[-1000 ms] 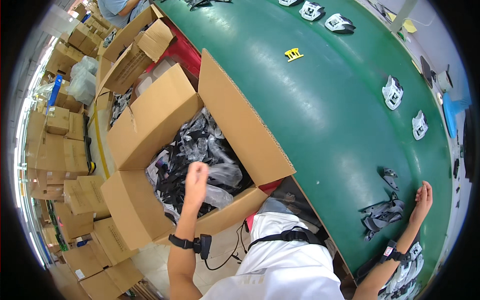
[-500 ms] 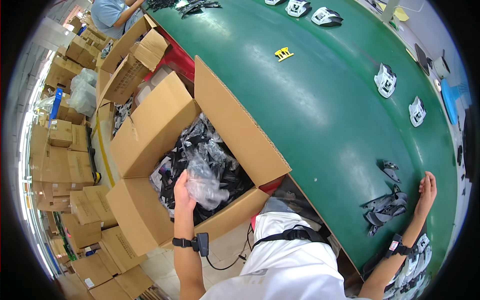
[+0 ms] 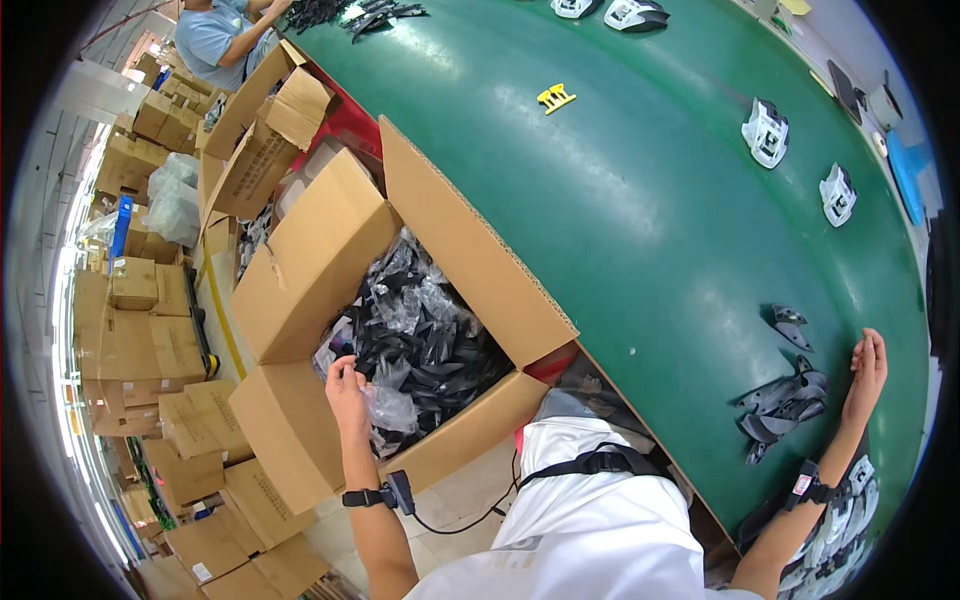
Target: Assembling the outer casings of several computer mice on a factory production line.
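Note:
My left hand (image 3: 347, 398) is above the near left side of an open cardboard box (image 3: 310, 265), its fingers loosely bent and apart. A crumpled clear plastic bag (image 3: 392, 409) shows right beside its thumb; it looks loose, partly overlapped by the hand. Inside the box lie many black curved plastic parts (image 3: 435, 360), with more clear bags among them. My right hand (image 3: 868, 378) is at the right of the green table, fingers stretched and holding nothing. Left of it lies a small pile of dark curved parts (image 3: 783, 412), with a couple more dark pieces (image 3: 790, 325) just beyond.
On the green table (image 3: 600, 220) are white-and-black shells (image 3: 767, 133) and a yellow plastic piece (image 3: 556, 97). More shells (image 3: 845, 515) lie beneath my right forearm. Another open carton (image 3: 250, 160) stands beyond the box. A person in blue (image 3: 212, 45) works at the far left. Stacked cartons (image 3: 145, 350) line the left.
My left hand has drawn left and nearer. The clear bag, earlier in its fingers over the box, now appears lower and smaller beside the thumb. The right hand stays almost in place.

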Action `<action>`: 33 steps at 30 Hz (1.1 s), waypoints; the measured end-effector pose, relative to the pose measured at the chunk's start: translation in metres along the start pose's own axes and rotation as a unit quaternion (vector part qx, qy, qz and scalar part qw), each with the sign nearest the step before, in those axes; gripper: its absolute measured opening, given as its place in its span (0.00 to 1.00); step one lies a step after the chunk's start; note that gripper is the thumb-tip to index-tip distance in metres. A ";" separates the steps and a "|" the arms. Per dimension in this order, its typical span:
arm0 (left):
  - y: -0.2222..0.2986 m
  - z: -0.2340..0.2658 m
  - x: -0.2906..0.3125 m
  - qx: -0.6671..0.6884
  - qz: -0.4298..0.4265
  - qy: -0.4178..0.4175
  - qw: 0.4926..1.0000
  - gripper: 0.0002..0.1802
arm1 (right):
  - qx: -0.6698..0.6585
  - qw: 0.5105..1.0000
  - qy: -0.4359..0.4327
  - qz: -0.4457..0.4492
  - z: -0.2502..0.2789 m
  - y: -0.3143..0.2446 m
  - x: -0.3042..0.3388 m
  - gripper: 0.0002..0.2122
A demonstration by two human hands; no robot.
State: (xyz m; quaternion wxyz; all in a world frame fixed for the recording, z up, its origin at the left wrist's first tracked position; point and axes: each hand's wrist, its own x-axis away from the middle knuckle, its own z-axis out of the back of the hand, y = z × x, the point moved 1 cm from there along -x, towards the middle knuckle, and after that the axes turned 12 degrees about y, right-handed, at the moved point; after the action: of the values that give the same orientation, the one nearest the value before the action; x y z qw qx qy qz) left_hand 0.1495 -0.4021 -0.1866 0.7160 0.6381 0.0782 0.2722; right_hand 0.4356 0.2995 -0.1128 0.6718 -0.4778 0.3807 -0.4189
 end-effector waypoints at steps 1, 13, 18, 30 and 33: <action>0.002 0.000 0.001 0.012 -0.005 -0.019 1.000 0.07 | 0.001 1.000 0.006 0.003 -0.001 0.000 0.001 0.10; -0.074 0.057 -0.021 -0.565 -0.088 -0.035 0.819 0.36 | -0.017 1.000 -0.001 0.009 -0.003 0.001 0.003 0.10; -0.045 0.054 -0.026 -0.484 -0.120 -0.060 0.865 0.15 | -0.010 1.000 0.008 0.005 -0.001 0.005 0.001 0.10; 0.058 -0.039 0.026 -0.254 -0.336 -0.250 0.872 0.05 | -0.020 1.000 -0.010 0.006 0.000 0.009 0.004 0.10; 0.026 -0.071 0.018 -0.365 -0.311 -0.222 0.849 0.06 | -0.006 1.000 -0.019 0.017 -0.002 0.007 0.004 0.09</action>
State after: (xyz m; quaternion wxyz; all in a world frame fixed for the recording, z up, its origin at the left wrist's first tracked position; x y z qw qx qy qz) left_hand 0.1241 -0.3306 -0.1702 0.9428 0.3165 0.0070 -0.1048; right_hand 0.4370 0.2966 -0.1203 0.6828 -0.4832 0.3786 -0.3962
